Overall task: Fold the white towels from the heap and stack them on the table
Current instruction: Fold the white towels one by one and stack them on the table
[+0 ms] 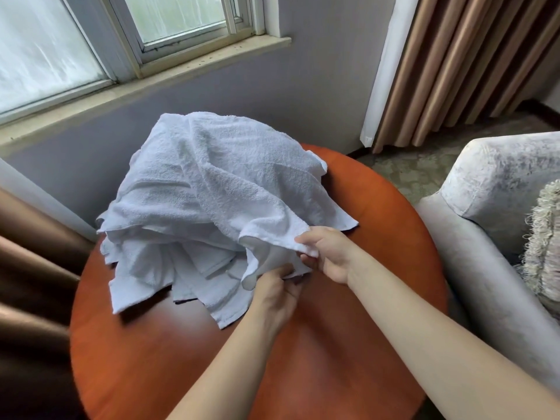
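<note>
"Left hand (275,287), lower centre: what has it got?"

"Its fingers are curled up into the near edge of the top towel (242,189), gripping a bunched fold from beneath. Just to its right, the right hand (328,253) pinches the same towel's hem between thumb and curled fingers, holding that corner slightly off the wood. The two hands sit close together, almost touching."

"And the rest of the frame, left to right?"

"A dark brown curtain (33,268) hangs at the left edge, with a window (60,47) and its pale sill above. In the centre, the heap of white towels (145,268) lies rumpled on the far left part of a round, reddish-brown counter (333,353), with loose edges spilling toward the viewer. Both forearms reach in over the near part of the counter. Tan pleated drapes (454,71) hang behind at upper right. At far right, a grey velvet armchair (500,201) stands just beside the counter, with a fringed cushion (542,237) on its seat."
</note>
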`<state>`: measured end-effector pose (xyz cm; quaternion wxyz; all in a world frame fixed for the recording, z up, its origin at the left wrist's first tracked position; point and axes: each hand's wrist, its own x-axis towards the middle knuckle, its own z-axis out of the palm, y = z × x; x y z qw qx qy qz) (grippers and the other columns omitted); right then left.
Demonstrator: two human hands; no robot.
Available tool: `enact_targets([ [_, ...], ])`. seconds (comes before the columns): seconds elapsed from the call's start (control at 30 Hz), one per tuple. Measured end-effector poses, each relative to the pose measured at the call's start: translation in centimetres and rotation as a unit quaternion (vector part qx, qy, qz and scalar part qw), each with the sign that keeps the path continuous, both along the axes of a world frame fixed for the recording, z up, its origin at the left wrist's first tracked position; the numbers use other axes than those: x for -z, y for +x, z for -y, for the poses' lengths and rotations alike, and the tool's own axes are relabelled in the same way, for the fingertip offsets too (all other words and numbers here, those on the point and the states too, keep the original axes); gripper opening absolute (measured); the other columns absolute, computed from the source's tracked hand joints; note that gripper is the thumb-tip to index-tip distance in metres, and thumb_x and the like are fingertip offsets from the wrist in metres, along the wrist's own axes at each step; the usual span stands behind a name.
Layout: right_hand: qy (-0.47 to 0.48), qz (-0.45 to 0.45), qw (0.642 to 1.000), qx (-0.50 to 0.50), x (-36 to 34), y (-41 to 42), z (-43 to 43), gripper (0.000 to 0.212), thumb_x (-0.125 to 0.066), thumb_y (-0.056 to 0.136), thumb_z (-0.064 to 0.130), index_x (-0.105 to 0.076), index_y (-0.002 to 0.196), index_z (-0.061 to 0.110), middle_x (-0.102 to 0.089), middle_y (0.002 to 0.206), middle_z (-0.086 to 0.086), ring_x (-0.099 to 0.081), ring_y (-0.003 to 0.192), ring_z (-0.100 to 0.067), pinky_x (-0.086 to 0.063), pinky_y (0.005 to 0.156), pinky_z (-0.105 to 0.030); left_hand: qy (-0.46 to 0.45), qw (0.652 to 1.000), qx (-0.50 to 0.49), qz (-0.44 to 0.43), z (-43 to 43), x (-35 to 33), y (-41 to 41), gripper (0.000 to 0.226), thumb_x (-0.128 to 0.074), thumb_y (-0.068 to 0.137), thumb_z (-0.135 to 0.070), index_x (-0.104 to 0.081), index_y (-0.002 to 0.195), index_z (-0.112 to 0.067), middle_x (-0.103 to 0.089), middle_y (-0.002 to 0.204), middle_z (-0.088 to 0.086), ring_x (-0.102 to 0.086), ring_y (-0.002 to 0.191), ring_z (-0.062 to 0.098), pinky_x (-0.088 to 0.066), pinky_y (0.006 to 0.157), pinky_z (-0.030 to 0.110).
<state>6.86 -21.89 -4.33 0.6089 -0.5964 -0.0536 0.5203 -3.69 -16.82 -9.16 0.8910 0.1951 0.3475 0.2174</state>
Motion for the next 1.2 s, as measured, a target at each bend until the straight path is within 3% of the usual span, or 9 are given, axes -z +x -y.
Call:
enact_targets([
  [0.17, -0.027, 0.132, 0.991, -0.005, -0.4, 0.0, 0.7, 0.016, -0.064, 0.083, -0.003, -0.066, 0.094, 0.01, -0.062, 0.07, 0.0, -0.051, 0.046, -0.004, -0.039, 0.042, -0.015, -0.017, 1.0, -0.007, 0.022, 0.9, -1.2, 0.5, 0.038, -0.035, 0.092, 0.011, -0.052, 0.126, 0.007, -0.065, 0.108, 0.021, -0.068, 0.087, 0.028, -0.059, 0.076, 0.036],
  [0.3, -0.034, 0.206, 0.978, 0.03, 0.1, 0.3, 1.0, 0.022, -0.075, 0.073, -0.004, -0.063, 0.087, 0.008, -0.067, 0.08, -0.005, -0.061, 0.061, -0.008, -0.047, 0.052, -0.015, -0.031, 0.999, -0.013, 0.029, 1.0, -1.8, 0.5, 0.03, -0.037, 0.091, 0.012, -0.06, 0.107, 0.002, -0.072, 0.09, 0.016, -0.072, 0.076, 0.025, -0.061, 0.069, 0.034],
  [0.57, -0.039, 0.192, 0.981, 0.003, 0.7, 0.8, 1.3, 0.034, -0.076, 0.07, -0.011, -0.063, 0.095, 0.008, -0.067, 0.087, -0.006, -0.064, 0.072, -0.013, -0.052, 0.059, -0.018, 0.019, 0.999, 0.031, -0.001, 0.1, -2.1, 0.8, 0.023, -0.041, 0.088, 0.013, -0.063, 0.091, 0.008, -0.07, 0.081, 0.021, -0.071, 0.071, 0.027, -0.061, 0.069, 0.034],
  [0.67, -0.082, 0.184, 0.979, -0.034, 0.8, 0.9, 1.3, 0.032, -0.08, 0.073, 0.007, -0.057, 0.092, 0.016, -0.064, 0.084, -0.002, -0.06, 0.07, -0.01, -0.046, 0.06, -0.021, 0.05, 0.998, 0.032, -0.005, -0.1, -2.0, 0.8, 0.029, -0.043, 0.091, 0.005, -0.066, 0.074, 0.002, -0.066, 0.073, 0.018, -0.066, 0.068, 0.027, -0.057, 0.061, 0.032],
  [0.77, -0.086, 0.091, 0.988, -0.095, 1.0, 0.5, 1.5, 0.012, -0.07, 0.086, 0.022, -0.06, 0.086, 0.015, -0.063, 0.065, 0.002, -0.055, 0.051, -0.005, -0.041, 0.051, -0.017, 0.114, 0.992, 0.052, -0.031, 0.0, -2.2, 0.7, 0.026, -0.042, 0.093, -0.005, -0.064, 0.079, 0.0, -0.065, 0.075, 0.016, -0.062, 0.069, 0.026, -0.051, 0.06, 0.028],
  [0.9, -0.082, 0.119, 0.987, -0.069, 1.7, 0.3, 0.9, 0.008, -0.067, 0.088, 0.017, -0.061, 0.091, 0.013, -0.06, 0.067, 0.001, -0.047, 0.043, -0.003, -0.037, 0.048, -0.017, 0.153, 0.975, -0.023, -0.161, -0.1, -2.3, 0.5, 0.019, -0.052, 0.096, -0.019, -0.066, 0.091, -0.007, -0.068, 0.073, 0.009, -0.065, 0.057, 0.017, -0.052, 0.051, 0.025],
  [1.03, -0.088, 0.148, 0.984, -0.051, 1.5, 0.4, 0.6, 0.005, -0.066, 0.087, 0.013, -0.06, 0.088, 0.012, -0.058, 0.071, -0.002, -0.044, 0.049, -0.007, -0.032, 0.051, -0.021, 0.197, 0.891, -0.174, -0.37, -3.0, -1.0, -1.7, 0.023, -0.067, 0.085, -0.023, -0.052, 0.099, -0.012, -0.059, 0.091, 0.004, -0.056, 0.075, 0.02, -0.041, 0.068, 0.029],
  [1.13, -0.083, 0.141, 0.986, -0.035, 1.3, 0.8, 0.7, 0.009, -0.065, 0.085, 0.009, -0.061, 0.081, 0.015, -0.059, 0.074, -0.002, -0.049, 0.059, -0.012, -0.038, 0.057, -0.024, 0.361, 0.821, -0.134, -0.421, -4.2, -0.7, -3.5, 0.006, -0.058, 0.086, -0.016, -0.053, 0.088, -0.021, -0.056, 0.078, -0.006, -0.057, 0.084, 0.026, -0.038, 0.07, 0.03],
  [1.2, -0.077, 0.12, 0.99, -0.013, 1.4, 0.8, 0.6, 0.015, -0.062, 0.084, 0.005, -0.056, 0.076, 0.016, -0.058, 0.075, -0.001, -0.052, 0.067, -0.015, -0.044, 0.062, -0.026, 0.46, 0.783, -0.103, -0.405, -4.1, -0.5, -4.4, 0.011, -0.05, 0.084, -0.02, -0.051, 0.075, -0.025, -0.055, 0.068, -0.007, -0.056, 0.073, 0.02, -0.036, 0.063, 0.031],
])
